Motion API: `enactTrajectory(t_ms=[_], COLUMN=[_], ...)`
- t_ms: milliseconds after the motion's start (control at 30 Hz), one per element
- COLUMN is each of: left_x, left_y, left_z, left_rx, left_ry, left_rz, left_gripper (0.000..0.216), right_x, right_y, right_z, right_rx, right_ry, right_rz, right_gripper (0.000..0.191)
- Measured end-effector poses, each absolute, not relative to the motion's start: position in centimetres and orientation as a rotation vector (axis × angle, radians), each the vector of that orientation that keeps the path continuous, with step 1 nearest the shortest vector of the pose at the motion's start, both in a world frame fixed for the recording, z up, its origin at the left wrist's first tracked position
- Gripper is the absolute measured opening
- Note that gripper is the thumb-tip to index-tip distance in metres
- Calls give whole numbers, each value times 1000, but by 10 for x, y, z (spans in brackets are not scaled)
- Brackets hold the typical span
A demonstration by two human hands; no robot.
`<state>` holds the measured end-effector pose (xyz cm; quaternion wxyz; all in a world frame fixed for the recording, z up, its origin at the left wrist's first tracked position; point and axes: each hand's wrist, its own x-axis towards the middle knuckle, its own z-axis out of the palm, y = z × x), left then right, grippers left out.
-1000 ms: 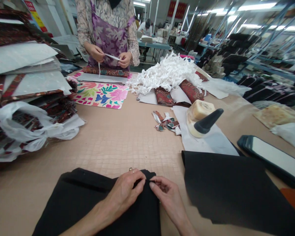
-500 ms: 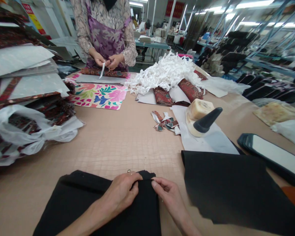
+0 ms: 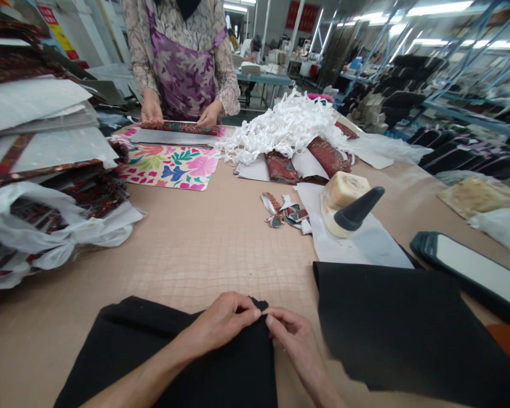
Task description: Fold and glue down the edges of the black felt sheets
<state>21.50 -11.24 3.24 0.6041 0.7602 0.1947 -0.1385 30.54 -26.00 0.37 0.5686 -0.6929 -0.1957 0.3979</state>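
A piece of black fabric [image 3: 153,334] lies on the table in front of me, its far edge uneven. My left hand [image 3: 227,320] reaches across it and pinches the fabric near its far right corner. Close beside it, thumb and forefinger of my right hand [image 3: 291,334] pinch the same edge, the fingertips of both hands almost touching. A second black fabric piece [image 3: 408,323] lies to the right of my hands, untouched, with a fold along its left side.
A glue bottle [image 3: 346,204] with a black nozzle rests on white paper [image 3: 365,249]; fabric scraps [image 3: 287,212] lie beside it. Patterned pieces are stacked [image 3: 51,158] at left, a phone-like device [image 3: 476,272] at right. Across the table, a co-worker [image 3: 182,68] handles a patterned roll near white strips [image 3: 289,124].
My left hand has slid right along the fabric edge, closer to my right hand, which has barely moved. The co-worker's hands have parted and lowered onto the patterned roll; the white strip no longer shows.
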Motion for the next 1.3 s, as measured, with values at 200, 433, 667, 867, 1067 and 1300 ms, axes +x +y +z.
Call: enactTrajectory(t_ms=[200,433,667,867,1067,1300], left_x=[214,216,209,182,168,158], left_y=[-117,-121,-117,-97,-99,-107], left_z=[30,22,31,47,37,27], left_rx=[1773,1825,1815,1874,2037,2292], left_ry=[468,492,463,478,569,608], left_rz=[-299,-269,-278,-368,-313,-200], left_gripper=[29,23,16,36,20,16], right_x=[308,312,307,303,301,297], right_y=[-259,-263,-258,-255,-256,-257], right_z=[9,8,4,4,-4,-16], right_rx=[-1592,-1575,-1631,-1725,-1814,-1958], right_ry=[-462,-514,-435,-379,-386,-553], right_rz=[1004,1041,965,893,873,752], right_gripper=[38,39,37,40,40,37])
